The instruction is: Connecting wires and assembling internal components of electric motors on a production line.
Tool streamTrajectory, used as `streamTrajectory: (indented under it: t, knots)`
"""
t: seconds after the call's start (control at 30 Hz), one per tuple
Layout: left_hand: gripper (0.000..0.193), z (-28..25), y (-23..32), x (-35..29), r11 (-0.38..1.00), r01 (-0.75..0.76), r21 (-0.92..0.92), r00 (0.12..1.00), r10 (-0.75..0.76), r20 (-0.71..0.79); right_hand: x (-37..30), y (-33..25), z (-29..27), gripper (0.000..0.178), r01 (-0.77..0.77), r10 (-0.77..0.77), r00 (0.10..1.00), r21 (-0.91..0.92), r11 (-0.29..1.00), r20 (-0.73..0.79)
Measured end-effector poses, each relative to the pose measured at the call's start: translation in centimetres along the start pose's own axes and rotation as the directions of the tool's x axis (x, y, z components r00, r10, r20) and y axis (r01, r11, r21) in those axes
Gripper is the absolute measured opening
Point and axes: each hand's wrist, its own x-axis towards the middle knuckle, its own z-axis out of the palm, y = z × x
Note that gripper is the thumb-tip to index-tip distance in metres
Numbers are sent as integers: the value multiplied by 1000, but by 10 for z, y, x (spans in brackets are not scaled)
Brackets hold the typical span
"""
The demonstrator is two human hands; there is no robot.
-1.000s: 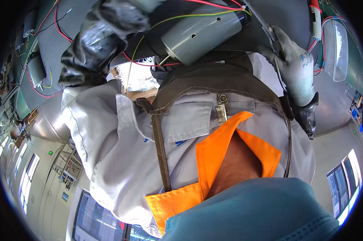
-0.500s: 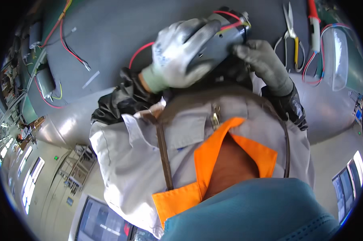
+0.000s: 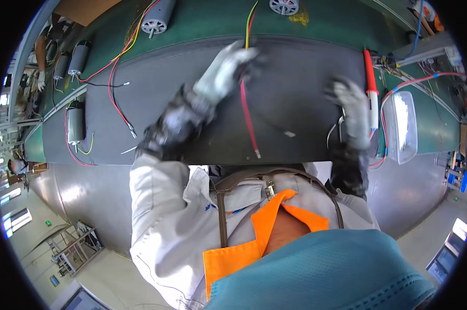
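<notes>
My left hand [image 3: 220,75], in a white-grey glove, is closed around a bundle of motor wires above the dark mat. Red and yellow-green strands run up from it, and a red wire [image 3: 249,124] hangs below with a bare-looking tip. A thin black wire with a pale end [image 3: 289,134] trails beside it. At the right, my gloved right hand [image 3: 353,106] is smeared by motion and its fingers are unclear. It covers most of the scissors, whose loop handle [image 3: 330,135] shows beside it. I cannot tell whether it touches them.
Grey motors [image 3: 158,18] with wires lie at the far side and left, another motor [image 3: 284,6] at the top. A red-and-white tool [image 3: 370,88] and a clear plastic tray [image 3: 402,126] are at right. A co-worker's gloved hand [image 3: 41,80] shows far left.
The dark cylindrical motor formerly between my hands is no longer there. My left hand has moved to the wires; my right hand has moved right, over the scissors. The view has shifted too.
</notes>
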Motion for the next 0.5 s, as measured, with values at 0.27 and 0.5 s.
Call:
streamTrajectory:
  t: [0.27,0.5]
  knots:
    - [42,-12,-21,-152,888,441,127,876,-457,155,79,-60,-102,46,16,-66,939,-148,989,-336]
    - [40,2,-35,-156,913,263,313,885,-358,299,20,-23,46,26,261,258,676,-552,792,691]
